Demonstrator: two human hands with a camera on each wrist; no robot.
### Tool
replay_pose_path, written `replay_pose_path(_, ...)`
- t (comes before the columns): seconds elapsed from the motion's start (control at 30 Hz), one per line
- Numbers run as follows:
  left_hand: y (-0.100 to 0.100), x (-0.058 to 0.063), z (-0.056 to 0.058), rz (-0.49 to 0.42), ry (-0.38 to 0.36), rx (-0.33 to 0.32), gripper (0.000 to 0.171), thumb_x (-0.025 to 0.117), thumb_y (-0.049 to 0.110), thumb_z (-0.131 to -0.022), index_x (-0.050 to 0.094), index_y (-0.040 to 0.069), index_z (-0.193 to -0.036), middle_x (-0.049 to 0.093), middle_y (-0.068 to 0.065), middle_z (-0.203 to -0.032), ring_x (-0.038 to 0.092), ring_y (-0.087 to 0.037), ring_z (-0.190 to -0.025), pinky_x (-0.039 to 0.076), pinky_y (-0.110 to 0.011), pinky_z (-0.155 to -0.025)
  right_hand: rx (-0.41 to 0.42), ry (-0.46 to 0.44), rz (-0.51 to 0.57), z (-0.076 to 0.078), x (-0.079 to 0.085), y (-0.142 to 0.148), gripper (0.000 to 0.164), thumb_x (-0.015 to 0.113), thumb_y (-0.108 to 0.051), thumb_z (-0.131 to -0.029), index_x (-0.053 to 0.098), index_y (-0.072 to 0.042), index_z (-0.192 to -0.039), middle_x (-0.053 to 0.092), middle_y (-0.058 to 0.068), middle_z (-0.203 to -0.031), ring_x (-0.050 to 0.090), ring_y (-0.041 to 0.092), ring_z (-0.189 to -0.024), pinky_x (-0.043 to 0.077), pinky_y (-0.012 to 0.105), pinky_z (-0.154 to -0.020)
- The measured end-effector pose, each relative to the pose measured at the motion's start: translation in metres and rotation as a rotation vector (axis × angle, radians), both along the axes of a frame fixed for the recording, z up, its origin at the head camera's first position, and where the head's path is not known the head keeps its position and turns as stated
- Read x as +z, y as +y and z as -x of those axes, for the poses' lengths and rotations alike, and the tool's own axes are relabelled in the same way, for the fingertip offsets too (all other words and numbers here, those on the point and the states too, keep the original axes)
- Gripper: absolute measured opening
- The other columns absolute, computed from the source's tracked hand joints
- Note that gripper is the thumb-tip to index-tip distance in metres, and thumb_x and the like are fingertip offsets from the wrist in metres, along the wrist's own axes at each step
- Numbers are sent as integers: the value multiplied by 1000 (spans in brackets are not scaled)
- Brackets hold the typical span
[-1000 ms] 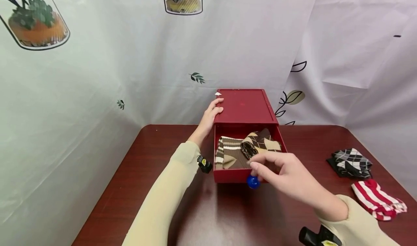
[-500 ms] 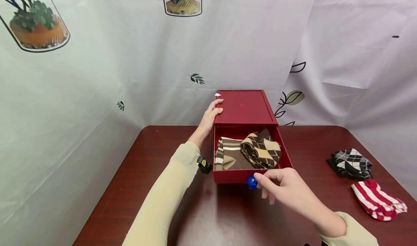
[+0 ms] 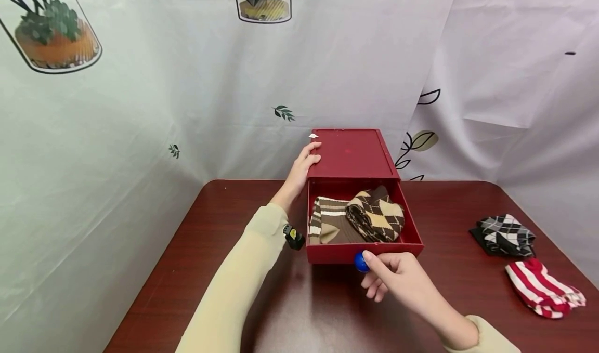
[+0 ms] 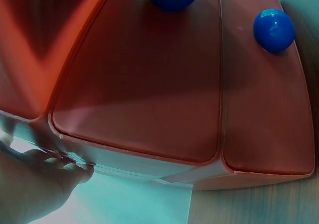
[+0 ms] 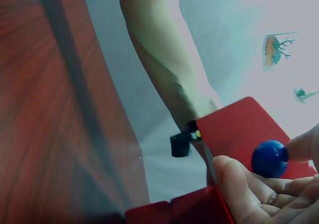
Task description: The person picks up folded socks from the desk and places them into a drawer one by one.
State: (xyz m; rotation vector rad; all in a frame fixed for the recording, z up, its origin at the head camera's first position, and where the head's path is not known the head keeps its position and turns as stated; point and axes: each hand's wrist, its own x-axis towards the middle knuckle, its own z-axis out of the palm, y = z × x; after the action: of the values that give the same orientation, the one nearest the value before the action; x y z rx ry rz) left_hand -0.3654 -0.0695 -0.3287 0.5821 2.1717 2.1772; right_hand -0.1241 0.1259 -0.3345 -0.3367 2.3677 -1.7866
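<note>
A red drawer chest [image 3: 348, 153] stands at the back of the table with its top drawer [image 3: 327, 253] pulled out. Inside the drawer lie a brown sock with white stripes [image 3: 339, 223] and a folded brown argyle sock [image 3: 376, 215]. My right hand [image 3: 398, 280] pinches the blue round drawer knob [image 3: 360, 262] between thumb and fingers, clearer in the right wrist view at the knob [image 5: 269, 159]. At the chest's upper left edge rests my left hand [image 3: 301, 166], fingers laid over the top. Two more blue knobs [image 4: 274, 30] show on the lower drawers in the left wrist view.
To the right on the dark wood table [image 3: 224, 228] lie folded black-and-grey argyle socks [image 3: 507, 234] and red-and-white striped socks [image 3: 538, 288]. A white printed curtain [image 3: 220, 93] hangs close behind the chest and along both sides.
My right hand has moved from over the drawer's front edge down to the blue knob and has taken hold of it. The left hand and the drawer look unmoved.
</note>
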Motion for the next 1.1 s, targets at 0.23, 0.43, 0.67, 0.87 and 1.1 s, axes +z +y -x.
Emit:
replay_pose_path(0.23, 0, 1, 0, 12, 7, 7, 43, 46, 19, -92, 45, 18, -135, 39, -3, -139, 41, -18, -116, 32, -34, -95, -82, -3, 83, -2, -6, -8, 37, 54, -23, -94, 63, 11, -85, 65, 17, -70, 63, 26, -55, 52, 39, -53)
replay_pose_path(0.43, 1, 2, 0, 10, 14, 21, 44, 46, 20, -91, 46, 18, -134, 39, -2, -139, 40, -17, -116, 31, -33, -95, -166, 1, 97, -1, -8, -14, 36, 58, -24, -92, 65, 10, -86, 66, 16, -68, 63, 25, -54, 52, 38, -52)
replay_pose_path(0.67, 1, 2, -1, 14, 23, 29, 45, 46, 20, -90, 45, 17, -135, 41, -4, -137, 42, -17, -115, 31, -31, -95, -252, -7, 109, 6, -6, -19, 37, 61, -26, -90, 65, 10, -82, 65, 16, -64, 63, 25, -51, 52, 38, -50)
replay_pose_path(0.87, 2, 0, -1, 25, 31, 34, 45, 46, 19, -90, 46, 17, -135, 43, -4, -135, 43, -17, -113, 32, -30, -93, -301, -5, 157, 19, -6, -18, 37, 62, -25, -89, 65, 11, -79, 64, 18, -62, 62, 26, -48, 51, 40, -48)
replay_pose_path(1.1, 2, -2, -1, 20, 44, 34, 45, 46, 19, -90, 46, 16, -135, 43, -4, -135, 42, -16, -114, 32, -30, -94, -309, -20, 182, 34, -2, -18, 38, 62, -25, -89, 65, 13, -84, 65, 18, -65, 62, 26, -50, 52, 38, -49)
